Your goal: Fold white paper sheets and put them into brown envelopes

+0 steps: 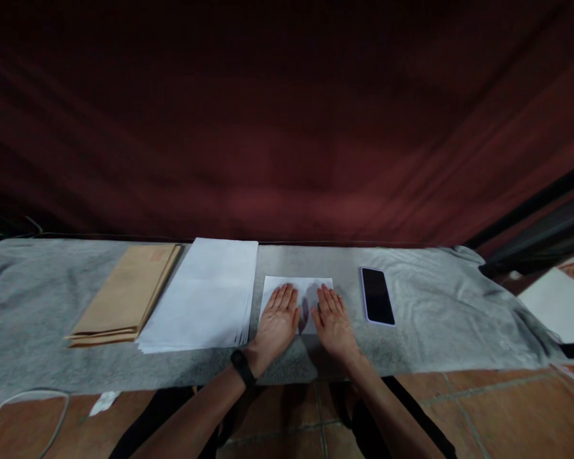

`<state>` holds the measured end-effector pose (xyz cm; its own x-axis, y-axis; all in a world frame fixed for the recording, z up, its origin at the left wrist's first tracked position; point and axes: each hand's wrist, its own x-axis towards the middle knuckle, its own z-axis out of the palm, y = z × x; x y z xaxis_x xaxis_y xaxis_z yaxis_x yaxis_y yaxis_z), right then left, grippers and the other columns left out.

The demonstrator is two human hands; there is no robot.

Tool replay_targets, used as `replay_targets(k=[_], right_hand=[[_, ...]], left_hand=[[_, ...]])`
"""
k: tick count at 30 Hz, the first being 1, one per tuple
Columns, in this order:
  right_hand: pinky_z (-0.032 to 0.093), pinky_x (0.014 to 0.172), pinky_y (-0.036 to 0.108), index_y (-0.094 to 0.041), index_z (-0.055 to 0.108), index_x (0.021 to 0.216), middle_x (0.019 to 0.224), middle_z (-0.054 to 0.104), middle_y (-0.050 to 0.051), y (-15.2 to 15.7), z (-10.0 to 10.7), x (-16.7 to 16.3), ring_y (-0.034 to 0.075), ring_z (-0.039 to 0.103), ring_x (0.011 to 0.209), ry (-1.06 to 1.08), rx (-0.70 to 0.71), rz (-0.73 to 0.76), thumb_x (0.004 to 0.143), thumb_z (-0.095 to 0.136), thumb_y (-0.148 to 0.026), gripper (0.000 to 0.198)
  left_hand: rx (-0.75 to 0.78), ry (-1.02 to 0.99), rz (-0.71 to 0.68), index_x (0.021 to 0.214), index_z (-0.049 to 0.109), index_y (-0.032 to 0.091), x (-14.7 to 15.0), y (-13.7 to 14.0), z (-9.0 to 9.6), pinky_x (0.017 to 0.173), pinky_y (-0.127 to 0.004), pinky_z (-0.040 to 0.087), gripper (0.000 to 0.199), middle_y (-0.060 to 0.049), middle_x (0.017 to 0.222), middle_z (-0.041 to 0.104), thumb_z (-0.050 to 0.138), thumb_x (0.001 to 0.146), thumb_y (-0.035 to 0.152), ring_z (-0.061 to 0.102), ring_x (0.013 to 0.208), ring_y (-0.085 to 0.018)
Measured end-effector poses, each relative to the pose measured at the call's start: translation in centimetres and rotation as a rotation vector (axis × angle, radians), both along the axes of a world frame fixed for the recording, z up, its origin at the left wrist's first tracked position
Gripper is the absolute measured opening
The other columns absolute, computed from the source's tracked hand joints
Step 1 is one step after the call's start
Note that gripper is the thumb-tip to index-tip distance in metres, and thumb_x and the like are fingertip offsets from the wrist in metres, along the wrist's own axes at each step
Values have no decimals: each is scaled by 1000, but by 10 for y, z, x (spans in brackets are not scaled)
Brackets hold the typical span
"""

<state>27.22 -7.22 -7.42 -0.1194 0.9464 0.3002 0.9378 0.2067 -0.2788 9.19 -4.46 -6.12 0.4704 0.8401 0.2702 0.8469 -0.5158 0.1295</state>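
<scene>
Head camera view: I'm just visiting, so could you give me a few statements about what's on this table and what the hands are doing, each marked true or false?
1. The left hand and right hand lie flat over a small white sheet. True.
2. The phone is left of both hands. False: the phone lies to their right.
3. A dark wristband is on the left wrist. True.
4. The brown paper stack sits on top of the large white sheets. False: the brown paper stack lies beside the large white sheets, farther left.
5. A gray cloth lies under these things. True.
</scene>
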Motion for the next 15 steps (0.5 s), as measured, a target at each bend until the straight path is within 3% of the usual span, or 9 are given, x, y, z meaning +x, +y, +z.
replay_targets(k=[6,15], right_hand=[[30,122,44,-13,43,151,156,44,12,20,1,-27,23,36,147,40,-42,85,106,29,-34,51],[29,120,46,-16,41,153,159,38,13,23,-12,-19,27,35,148,-83,11,-13,105,38,-35,51]], left_hand=[[-14,23,-27,150,40,5,10,15,-10,124,-49,25,54,-17,159,37,34,98,19,30,150,-27],[39,11,21,151,37,6,-2,14,-17,122,-47,28,55,-17,158,39,34,101,28,28,151,-26]])
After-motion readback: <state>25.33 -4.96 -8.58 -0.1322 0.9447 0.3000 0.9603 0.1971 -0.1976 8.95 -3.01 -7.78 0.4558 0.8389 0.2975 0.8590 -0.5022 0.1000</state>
